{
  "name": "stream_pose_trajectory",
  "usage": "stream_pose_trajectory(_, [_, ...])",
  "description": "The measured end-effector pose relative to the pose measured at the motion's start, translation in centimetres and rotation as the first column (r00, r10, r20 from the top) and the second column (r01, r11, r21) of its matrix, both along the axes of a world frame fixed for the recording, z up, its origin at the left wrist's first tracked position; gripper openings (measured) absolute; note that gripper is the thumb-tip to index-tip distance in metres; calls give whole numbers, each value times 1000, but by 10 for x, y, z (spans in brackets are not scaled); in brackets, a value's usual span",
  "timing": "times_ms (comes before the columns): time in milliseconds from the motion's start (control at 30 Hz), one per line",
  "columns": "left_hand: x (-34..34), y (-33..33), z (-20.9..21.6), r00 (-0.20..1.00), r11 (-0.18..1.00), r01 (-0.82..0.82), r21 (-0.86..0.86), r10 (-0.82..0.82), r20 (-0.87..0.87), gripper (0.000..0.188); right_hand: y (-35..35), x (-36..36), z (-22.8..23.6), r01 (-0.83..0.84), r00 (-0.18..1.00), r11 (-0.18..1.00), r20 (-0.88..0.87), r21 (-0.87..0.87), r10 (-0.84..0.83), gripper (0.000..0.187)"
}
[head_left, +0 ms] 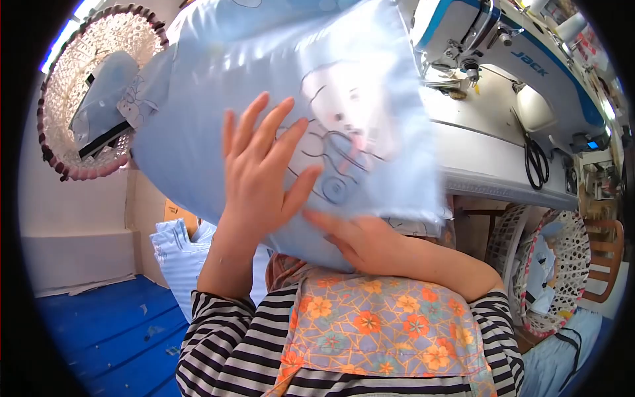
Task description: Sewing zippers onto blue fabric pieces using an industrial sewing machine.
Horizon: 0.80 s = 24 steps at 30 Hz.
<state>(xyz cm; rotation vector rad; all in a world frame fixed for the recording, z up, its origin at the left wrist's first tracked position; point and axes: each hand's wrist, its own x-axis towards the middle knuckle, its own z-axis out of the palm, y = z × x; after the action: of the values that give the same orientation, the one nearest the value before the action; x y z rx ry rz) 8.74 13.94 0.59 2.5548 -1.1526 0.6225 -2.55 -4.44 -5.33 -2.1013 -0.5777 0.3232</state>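
Observation:
A large light blue printed cloth (211, 142), with a white cartoon animal on it, spreads in front of me, blurred at its right edge. On top of it lies my left hand (259, 169), fingers spread and pressed to the surface near the printed figure. At the cloth's near edge, close to my apron, my right hand (360, 241) points leftward with its fingers closed on the fabric. Its fingertips are slightly smeared, and part of its grip is hidden.
A sewing machine (529, 63) stands at right on a white table (489, 155), with black scissors (534, 159) beside it. A woven basket (49, 126) holds more printed cloth at far left; another basket (582, 255) stands lower right. Striped blue cloth (182, 255) lies at left.

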Motion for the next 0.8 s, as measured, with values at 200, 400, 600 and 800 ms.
stream_pose_trajectory(200, [27, 17, -67, 935, 989, 68, 131, -18, -353, 66, -17, 15, 43, -133, 911, 989, 400, 65, 96, 43])
stream_pose_trajectory(400, [71, 11, -59, 750, 909, 362, -208, -417, -514, 42, -62, 71, -4, 333, 879, 841, 462, -426, -114, 55])
stream_pose_trajectory(600, [213, 182, -59, 784, 701, -554, -449, 620, 2, 52, -87, 52, -7, 464, 855, 748, 461, -474, -238, 55])
stream_pose_trajectory(800, [259, 246, -70, 514, 332, -828, -452, 770, -377, 64, -85, 59, -10, 492, 827, 737, 512, -464, -230, 54])
